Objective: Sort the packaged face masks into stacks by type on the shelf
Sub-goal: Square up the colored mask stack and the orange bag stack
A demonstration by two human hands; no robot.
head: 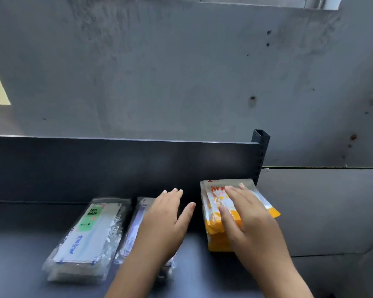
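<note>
Three stacks of packaged masks lie on the dark shelf point(19, 244). At the left is a clear-wrapped stack with a green FACE MASK label point(86, 237). In the middle lies a clear stack of purple-white packs point(134, 229), mostly hidden under my left hand point(166, 218), whose straight fingers are spread flat over it. At the right, an orange and white stack point(215, 220) sits by the shelf's end post. My right hand point(246, 218) lies flat on top of it with its fingers extended.
A dark back panel point(116, 168) runs behind the stacks, ending at a perforated upright post point(261, 155) on the right. Beyond the post the shelf ends and grey wall and floor point(321, 211) show. Bare shelf surface lies at the near left.
</note>
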